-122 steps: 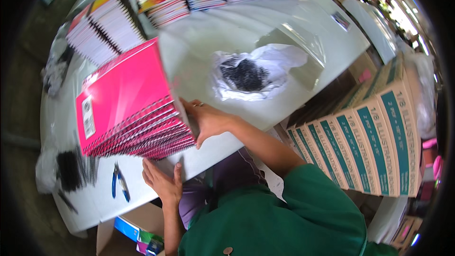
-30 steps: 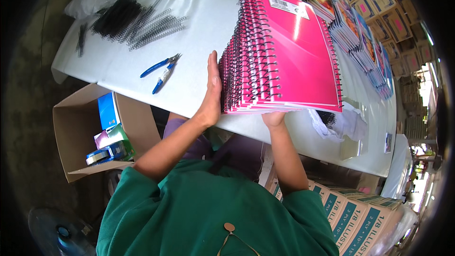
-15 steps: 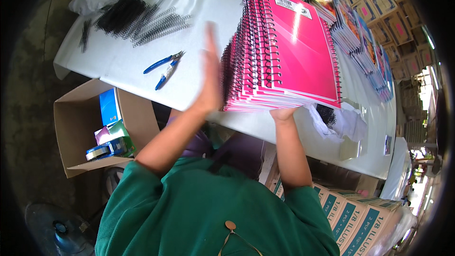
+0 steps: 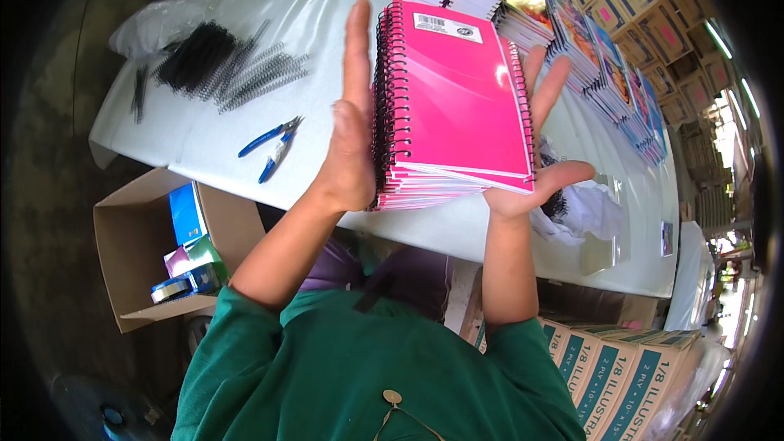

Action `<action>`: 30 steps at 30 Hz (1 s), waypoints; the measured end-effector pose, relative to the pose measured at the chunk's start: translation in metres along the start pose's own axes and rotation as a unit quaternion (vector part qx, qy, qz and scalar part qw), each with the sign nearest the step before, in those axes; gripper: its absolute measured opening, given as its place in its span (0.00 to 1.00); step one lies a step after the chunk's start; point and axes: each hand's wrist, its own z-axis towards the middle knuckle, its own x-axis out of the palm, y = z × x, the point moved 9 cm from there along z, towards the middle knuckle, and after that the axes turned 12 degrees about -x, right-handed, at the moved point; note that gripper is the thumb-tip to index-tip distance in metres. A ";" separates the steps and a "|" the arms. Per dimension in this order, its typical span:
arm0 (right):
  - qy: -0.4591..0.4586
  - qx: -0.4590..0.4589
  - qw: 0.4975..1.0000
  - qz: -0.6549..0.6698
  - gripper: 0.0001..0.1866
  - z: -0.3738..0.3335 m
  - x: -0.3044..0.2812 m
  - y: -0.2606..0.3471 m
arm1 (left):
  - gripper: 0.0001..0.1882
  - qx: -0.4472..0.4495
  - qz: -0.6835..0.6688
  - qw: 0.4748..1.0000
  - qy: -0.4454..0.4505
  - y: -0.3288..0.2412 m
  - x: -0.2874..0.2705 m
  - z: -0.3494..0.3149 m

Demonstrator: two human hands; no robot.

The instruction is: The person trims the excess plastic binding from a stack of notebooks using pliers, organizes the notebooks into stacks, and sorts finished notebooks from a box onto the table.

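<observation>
Flanking pink notebooks [image 4: 457, 98], left hand [image 4: 351, 151] and right hand [image 4: 521, 193] had uncurled grips, apart.
Pliers [image 4: 284, 139] and black coils [image 4: 196, 57] occupied the surface [image 4: 196, 135] leftward; book stacks [image 4: 576, 42] stood far right.

A stack of pink spiral-bound notebooks [image 4: 457, 106] is sitting at the near edge of a white-covered table [image 4: 192, 132], black coils [image 4: 397, 86] lining its left and right sides. The top cover is bearing a white barcode label [image 4: 447, 28] at its far end; near page edges are lying unevenly.
</observation>
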 end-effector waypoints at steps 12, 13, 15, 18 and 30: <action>0.114 0.092 0.987 -0.060 0.61 0.029 0.017 -0.004 | 0.52 0.029 -0.085 0.996 0.029 -0.007 0.003 0.007; 0.122 0.102 0.985 -0.068 0.62 0.032 0.022 -0.007 | 0.51 0.023 -0.078 0.996 0.028 -0.008 0.004 0.007; 0.124 0.116 0.982 -0.083 0.61 0.032 0.024 -0.011 | 0.51 0.006 -0.083 0.996 0.008 -0.005 0.000 0.007; 0.044 0.086 0.990 -0.098 0.60 0.032 -0.004 -0.010 | 0.49 -0.020 -0.118 0.991 -0.054 0.014 -0.014 0.004; -0.081 0.160 0.984 0.002 0.50 -0.040 -0.041 -0.054 | 0.44 -0.149 -0.225 0.961 -0.061 0.095 -0.031 -0.016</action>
